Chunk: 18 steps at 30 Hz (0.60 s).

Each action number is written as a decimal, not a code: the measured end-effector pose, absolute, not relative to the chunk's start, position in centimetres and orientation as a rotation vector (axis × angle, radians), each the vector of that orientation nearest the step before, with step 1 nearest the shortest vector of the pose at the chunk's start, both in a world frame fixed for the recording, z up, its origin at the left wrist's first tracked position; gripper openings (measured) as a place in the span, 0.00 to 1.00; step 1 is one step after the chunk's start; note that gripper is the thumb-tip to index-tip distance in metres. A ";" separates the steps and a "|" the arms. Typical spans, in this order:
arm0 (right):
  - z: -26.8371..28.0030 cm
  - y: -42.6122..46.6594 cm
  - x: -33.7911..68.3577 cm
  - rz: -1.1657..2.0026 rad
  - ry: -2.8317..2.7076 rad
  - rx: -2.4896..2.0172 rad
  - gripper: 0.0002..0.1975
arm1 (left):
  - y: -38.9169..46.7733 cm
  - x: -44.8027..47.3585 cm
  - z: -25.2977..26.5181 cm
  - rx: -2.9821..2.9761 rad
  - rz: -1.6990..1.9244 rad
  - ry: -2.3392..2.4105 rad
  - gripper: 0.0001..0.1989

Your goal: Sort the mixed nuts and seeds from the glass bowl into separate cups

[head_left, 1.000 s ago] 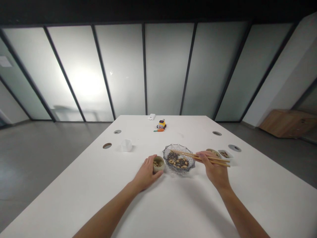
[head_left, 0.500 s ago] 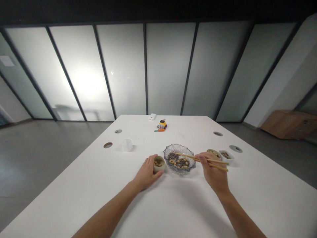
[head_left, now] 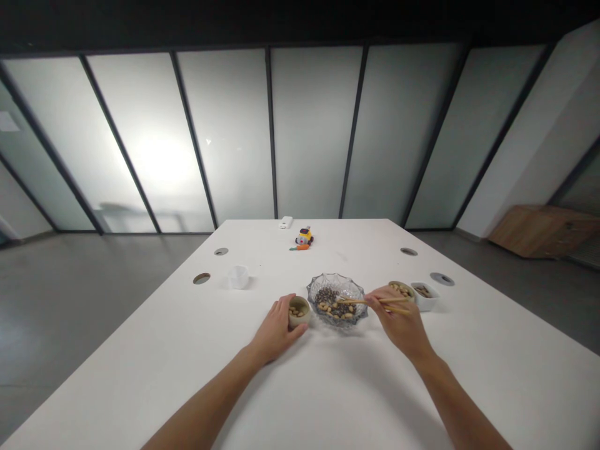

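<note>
My left hand [head_left: 277,330] is wrapped round a small round cup [head_left: 304,320] standing on the table, with several pale nut-like pieces inside it. Right beside that cup sits a clear glass bowl [head_left: 336,319] with a scalloped rim, holding dark seeds and larger tan pieces. Closed on a pair of wooden chopsticks [head_left: 387,301], my right hand [head_left: 398,322] is at the bowl's right side. The chopstick tips reach down among the bowl's contents; whether they pinch a piece is too small to tell.
Behind my right hand are another round cup [head_left: 402,288] of tan pieces and a white container [head_left: 425,300] with brown pieces. A clear plastic container [head_left: 239,277] stands left. Farther back lie a toy vehicle [head_left: 304,236], a toy carrot [head_left: 300,248] and a white device [head_left: 285,222].
The chopsticks have shifted from the bowl's back left part towards its middle, and their rear ends have swung left. My left hand stays on the cup. The view has moved slightly.
</note>
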State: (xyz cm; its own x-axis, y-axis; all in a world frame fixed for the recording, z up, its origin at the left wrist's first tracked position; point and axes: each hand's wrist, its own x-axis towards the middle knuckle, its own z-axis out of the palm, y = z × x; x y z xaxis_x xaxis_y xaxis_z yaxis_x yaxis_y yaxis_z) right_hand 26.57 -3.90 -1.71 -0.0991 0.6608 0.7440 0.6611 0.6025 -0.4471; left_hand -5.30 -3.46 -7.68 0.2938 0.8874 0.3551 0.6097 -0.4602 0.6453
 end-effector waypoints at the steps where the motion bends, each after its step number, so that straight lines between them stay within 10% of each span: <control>1: -1.8 -3.8 26.7 0.025 -1.797 -1.072 0.22 | -3.5 -5.3 -7.6 2.183 0.977 1.340 0.34; 18: -1.8 -3.8 26.9 0.091 -1.757 -1.043 0.20 | -3.6 -5.2 -7.3 2.176 0.944 1.351 0.34</control>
State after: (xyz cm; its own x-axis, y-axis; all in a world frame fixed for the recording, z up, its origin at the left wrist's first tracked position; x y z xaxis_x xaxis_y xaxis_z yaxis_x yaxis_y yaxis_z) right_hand 26.86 -3.79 -1.80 -0.0781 0.6782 0.7307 0.5987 0.6179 -0.5096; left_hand -5.19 -3.64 -7.31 0.3010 0.8946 0.3302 0.6177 -0.4467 0.6472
